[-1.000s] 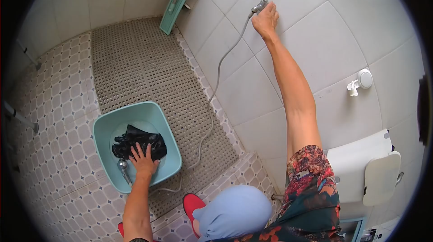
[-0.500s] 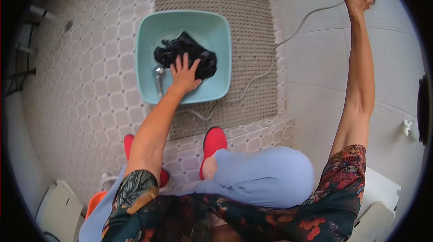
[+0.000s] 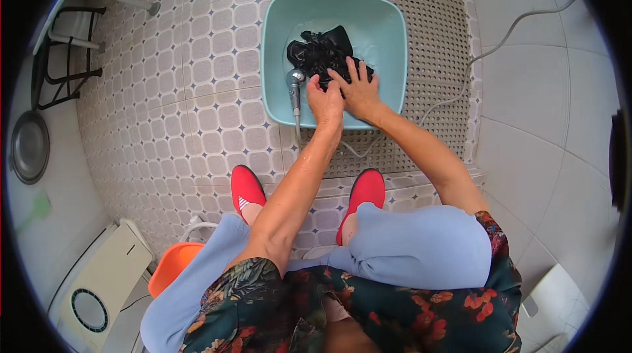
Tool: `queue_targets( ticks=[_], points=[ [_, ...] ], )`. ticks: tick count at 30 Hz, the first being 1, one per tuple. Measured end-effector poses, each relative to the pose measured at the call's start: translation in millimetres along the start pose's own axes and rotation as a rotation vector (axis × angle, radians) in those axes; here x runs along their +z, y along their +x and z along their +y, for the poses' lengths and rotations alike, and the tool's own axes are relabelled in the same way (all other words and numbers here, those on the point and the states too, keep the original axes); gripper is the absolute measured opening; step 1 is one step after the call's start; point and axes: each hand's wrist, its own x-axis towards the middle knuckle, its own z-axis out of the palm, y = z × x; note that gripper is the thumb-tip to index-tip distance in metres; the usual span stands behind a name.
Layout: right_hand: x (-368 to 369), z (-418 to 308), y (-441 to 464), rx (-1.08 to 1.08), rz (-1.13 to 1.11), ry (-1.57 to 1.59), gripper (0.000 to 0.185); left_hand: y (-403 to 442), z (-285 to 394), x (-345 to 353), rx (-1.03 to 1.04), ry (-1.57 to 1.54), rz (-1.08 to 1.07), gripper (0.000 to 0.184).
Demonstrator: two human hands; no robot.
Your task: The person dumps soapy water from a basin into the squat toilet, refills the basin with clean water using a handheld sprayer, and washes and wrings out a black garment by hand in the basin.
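A light green-blue basin (image 3: 400,57) stands on the floor with some water in it. Crumpled wet black cloth (image 3: 316,50) lies inside. My left hand (image 3: 325,101) is at the near edge of the cloth, palm turned partly up, fingers curled, its fingertips partly against the cloth. Just to its right, my right hand (image 3: 361,93) rests on the cloth with its fingers spread. A silver shower head (image 3: 295,83) leans inside the basin's left side, its hose running over the near rim.
A grey perforated mat (image 3: 434,93) lies under and right of the basin, with the hose (image 3: 471,63) crossing it to the wall. Red shoes (image 3: 368,188) are below. At left are a black metal rack (image 3: 69,80), an orange object (image 3: 172,267) and a cream appliance (image 3: 108,280).
My right hand has let go of the wall fitting and come down onto the cloth. My left hand has turned and lifted slightly at the cloth's edge. The view has swung down and left.
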Motion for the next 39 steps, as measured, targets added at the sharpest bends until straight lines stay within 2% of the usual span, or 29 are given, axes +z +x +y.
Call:
queue_targets(
  ticks=[1, 2, 3, 5, 6, 7, 8, 9, 11, 13, 14, 15, 17, 19, 21, 23, 26, 27, 28, 29, 30, 31, 32, 33, 35, 36, 37, 38, 39],
  points=[
    [1, 9, -3, -0.147, 0.042, -0.100, 0.075, -3, 7, -2, -0.003, 0.028, -0.013, 0.057],
    [2, 22, 1, -0.159, 0.039, -0.099, 0.075, -6, 9, -4, -0.008, 0.054, -0.024, 0.064],
    [2, 39, 15, -0.131, 0.043, 0.041, 0.064, -2, 7, -7, -0.012, 0.048, -0.012, 0.064],
    [-6, 52, 36, -0.057, 0.060, 0.323, 0.044, 12, 7, -8, -0.191, -0.070, -0.122, 0.073],
    [-13, 51, 37, -0.062, 0.065, 0.324, 0.044, 15, 11, -8, -0.364, -0.156, -0.131, 0.069],
    [-45, 40, 29, 0.046, -0.085, 0.752, 0.037, 21, 12, -10, -0.363, -0.154, -0.127, 0.069],
    [-73, 30, 19, 0.160, -0.243, 1.176, 0.031, 30, 13, -11, -0.521, -0.350, -0.194, 0.064],
    [-90, 20, 10, 0.158, -0.247, 1.173, 0.031, 37, 14, -10, -0.676, -0.553, -0.262, 0.059],
    [-121, -8, -11, 0.060, -0.246, 1.203, 0.032, 46, 18, -9, -0.739, -0.556, -0.209, 0.054],
    [-161, -43, -36, -0.032, -0.307, 1.180, 0.033, 59, 10, -15, -0.515, -0.582, -0.582, 0.033],
    [-151, -54, -41, -0.258, -0.083, 1.052, 0.033, 43, 28, -12, -0.662, -0.713, -0.574, 0.024],
    [-140, -65, -47, -0.471, 0.135, 0.908, 0.033, 58, 15, -19, -0.737, -0.743, -0.696, 0.024],
    [-156, -93, -66, -0.515, 0.153, 0.745, 0.033, 34, 40, -28, -1.051, -1.219, -0.899, 0.026],
    [-154, -106, -68, -0.541, 0.230, 0.619, 0.028, 26, 44, -21, -1.089, -1.247, -0.925, 0.021],
    [-147, -108, -61, -0.559, 0.270, 0.386, 0.025, 47, 21, -13, -0.954, -1.169, -1.010, 0.018],
    [-126, -96, -33, -0.480, 0.489, 0.349, 0.028, 62, -2, -5, -0.879, -1.040, -0.935, 0.013],
    [-108, -46, 22, -0.196, 0.581, 0.275, 0.032, 37, 20, 5, -0.273, -0.890, -0.880, 0.012],
    [-102, -24, 38, -0.082, 0.549, 0.187, 0.034, 54, 17, 6, -0.427, -0.796, -0.823, 0.017],
    [-102, -2, 49, -0.008, 0.406, 0.150, 0.034, 48, 30, 0, -0.386, -0.605, -0.762, 0.020],
    [-100, 15, 56, -0.008, 0.408, 0.156, 0.034, 45, 47, -5, -0.338, -0.411, -0.701, 0.024],
    [-95, 30, 58, -0.043, 0.277, 0.156, 0.030, 53, 51, -10, -0.338, -0.404, -0.701, 0.024],
    [-87, 38, 58, -0.077, 0.146, 0.152, 0.030, 66, 55, -14, -0.218, -0.403, -0.617, 0.029],
    [-71, 44, 56, -0.075, 0.148, 0.151, 0.030, 68, 61, -13, -0.097, -0.406, -0.530, 0.035],
    [-49, 45, 50, -0.061, 0.266, 0.028, 0.033, 65, 62, -14, -0.099, -0.406, -0.530, 0.035],
    [-16, 39, 34, -0.046, 0.388, -0.094, 0.041, 48, 82, -15, 0.006, 0.031, -0.194, 0.050],
    [-5, 27, 21, -0.159, 0.323, -0.260, 0.044, 67, 59, -16, 0.034, 0.121, -0.169, 0.065],
    [-5, 17, 10, -0.269, 0.251, -0.425, 0.050, 64, 56, -16, 0.038, 0.124, -0.169, 0.065],
    [-10, 15, 6, -0.266, 0.250, -0.421, 0.050, 58, 49, -17, -0.035, 0.084, -0.153, 0.065],
    [-15, 17, 3, -0.290, 0.107, -0.284, 0.049, 53, 44, -17, -0.108, 0.044, -0.136, 0.065]
  ],
)
